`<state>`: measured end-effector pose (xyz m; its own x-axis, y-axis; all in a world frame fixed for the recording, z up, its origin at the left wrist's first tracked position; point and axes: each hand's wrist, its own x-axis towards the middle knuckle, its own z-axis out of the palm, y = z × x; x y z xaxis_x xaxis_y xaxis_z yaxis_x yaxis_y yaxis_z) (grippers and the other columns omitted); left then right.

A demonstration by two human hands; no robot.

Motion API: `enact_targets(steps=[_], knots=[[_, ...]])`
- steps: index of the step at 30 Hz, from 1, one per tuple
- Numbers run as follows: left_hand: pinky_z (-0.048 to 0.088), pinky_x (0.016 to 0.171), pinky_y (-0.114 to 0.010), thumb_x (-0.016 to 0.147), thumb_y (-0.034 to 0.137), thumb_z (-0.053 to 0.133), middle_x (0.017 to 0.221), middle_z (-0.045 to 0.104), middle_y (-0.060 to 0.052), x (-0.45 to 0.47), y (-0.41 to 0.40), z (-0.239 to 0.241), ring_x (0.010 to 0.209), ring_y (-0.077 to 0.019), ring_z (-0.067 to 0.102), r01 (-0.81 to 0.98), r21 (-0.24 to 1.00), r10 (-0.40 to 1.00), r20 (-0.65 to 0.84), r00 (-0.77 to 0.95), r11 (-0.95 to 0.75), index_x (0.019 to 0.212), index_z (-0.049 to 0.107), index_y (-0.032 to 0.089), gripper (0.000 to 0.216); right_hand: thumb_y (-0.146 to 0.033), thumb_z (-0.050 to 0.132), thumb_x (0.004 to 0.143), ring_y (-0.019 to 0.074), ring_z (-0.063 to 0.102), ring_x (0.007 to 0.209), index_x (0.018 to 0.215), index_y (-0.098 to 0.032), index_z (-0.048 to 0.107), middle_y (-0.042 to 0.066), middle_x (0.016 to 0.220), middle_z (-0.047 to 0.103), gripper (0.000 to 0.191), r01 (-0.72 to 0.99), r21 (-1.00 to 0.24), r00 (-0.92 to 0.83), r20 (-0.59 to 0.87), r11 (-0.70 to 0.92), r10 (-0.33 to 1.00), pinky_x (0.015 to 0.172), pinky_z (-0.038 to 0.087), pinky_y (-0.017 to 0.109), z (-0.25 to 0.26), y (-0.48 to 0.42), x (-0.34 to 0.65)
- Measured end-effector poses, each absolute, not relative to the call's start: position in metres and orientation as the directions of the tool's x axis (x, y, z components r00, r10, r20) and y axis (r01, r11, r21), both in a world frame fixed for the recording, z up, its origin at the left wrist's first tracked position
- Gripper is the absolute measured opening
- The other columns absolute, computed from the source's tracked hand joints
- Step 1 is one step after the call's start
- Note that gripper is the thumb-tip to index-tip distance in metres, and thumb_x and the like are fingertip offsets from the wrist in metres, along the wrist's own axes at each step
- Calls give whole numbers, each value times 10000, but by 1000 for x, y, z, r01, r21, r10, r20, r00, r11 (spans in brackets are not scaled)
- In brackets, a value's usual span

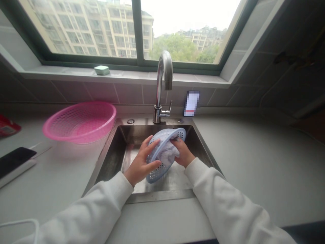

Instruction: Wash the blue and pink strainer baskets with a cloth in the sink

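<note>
A: Item in hand?
B: Blue perforated plastic basket (155, 170), held above the steel sink (110, 159).
A: Fingers?
B: Left hand (141, 162): closed around its outer wall. Right hand (184, 153): gripping its rim and a pale cloth (166, 152).

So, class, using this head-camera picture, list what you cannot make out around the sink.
Head view:
- Inside of the blue plastic colander: covered by the left hand, the right hand and a pale cloth.
- Sink floor under the colander: hidden by it.
- Upright item behind the sink: pixelated, unreadable.
- Red packet: cut off by the left edge.
- Black flat object: cut off by the left edge.
</note>
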<state>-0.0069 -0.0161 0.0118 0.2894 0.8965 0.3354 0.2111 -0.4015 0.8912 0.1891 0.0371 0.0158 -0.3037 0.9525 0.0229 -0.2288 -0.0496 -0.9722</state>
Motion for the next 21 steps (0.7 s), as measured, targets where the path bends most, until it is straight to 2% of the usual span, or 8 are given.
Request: enact_targets(steps=[3,6,10,12,14,18,19,21], knots=[[252,1276,-572,893,685,648,1688,283,-127,-4,-16,10,1568,-404,278,179,899,893,340,294,-400,1487,582,297,713,-341,739,764,247,704,915,935,-225,729,33,928,768,206,-107,-994,-423,16,-33,906,941,545,422,15,30,182],[225,1283,-579,886,717,630,1696,281,-126,-6,-16,10,1569,-414,272,160,888,873,365,324,-431,1488,585,296,736,-269,763,736,250,690,950,867,-213,748,34,929,767,143,31,-999,-506,16,37,862,996,514,430,15,27,178],[175,1287,-610,795,787,677,1724,237,-110,-9,-15,11,1583,-433,214,182,872,868,386,313,-454,1547,502,330,898,-349,768,741,247,700,897,957,-226,738,34,896,761,251,-166,-981,-370,-29,-97,929,938,541,425,16,34,184],[198,1283,-602,823,739,693,1714,257,-113,-8,-15,11,1575,-423,246,199,881,880,358,311,-429,1532,523,330,836,-387,743,757,243,702,871,986,-238,722,31,889,757,274,-256,-959,-320,-37,-124,947,907,554,421,16,36,185],[235,1279,-579,881,685,664,1698,286,-115,-5,-16,11,1567,-407,276,191,892,888,342,306,-409,1500,568,318,726,-366,755,740,237,697,853,947,-229,723,28,869,754,250,-224,-968,-354,-31,-117,935,906,551,418,17,34,183],[228,1280,-575,939,660,595,1691,303,-115,-6,-17,12,1558,-400,300,190,874,866,370,336,-447,1467,609,306,636,-274,776,715,226,684,861,834,-186,743,25,850,756,152,6,-1000,-492,-14,-13,870,954,519,419,19,25,176],[208,1282,-590,934,668,596,1694,298,-114,-7,-17,13,1559,-405,292,208,863,861,376,341,-459,1472,603,311,645,-279,778,717,222,683,854,825,-183,744,23,842,755,148,19,-1000,-491,-21,-13,871,949,520,416,19,25,177],[168,1283,-621,904,695,621,1706,277,-109,-9,-17,13,1572,-420,246,248,841,859,396,324,-481,1497,572,321,703,-305,792,710,218,685,831,859,-189,744,16,821,751,195,-77,-994,-423,-43,-83,905,913,535,400,19,29,180]])
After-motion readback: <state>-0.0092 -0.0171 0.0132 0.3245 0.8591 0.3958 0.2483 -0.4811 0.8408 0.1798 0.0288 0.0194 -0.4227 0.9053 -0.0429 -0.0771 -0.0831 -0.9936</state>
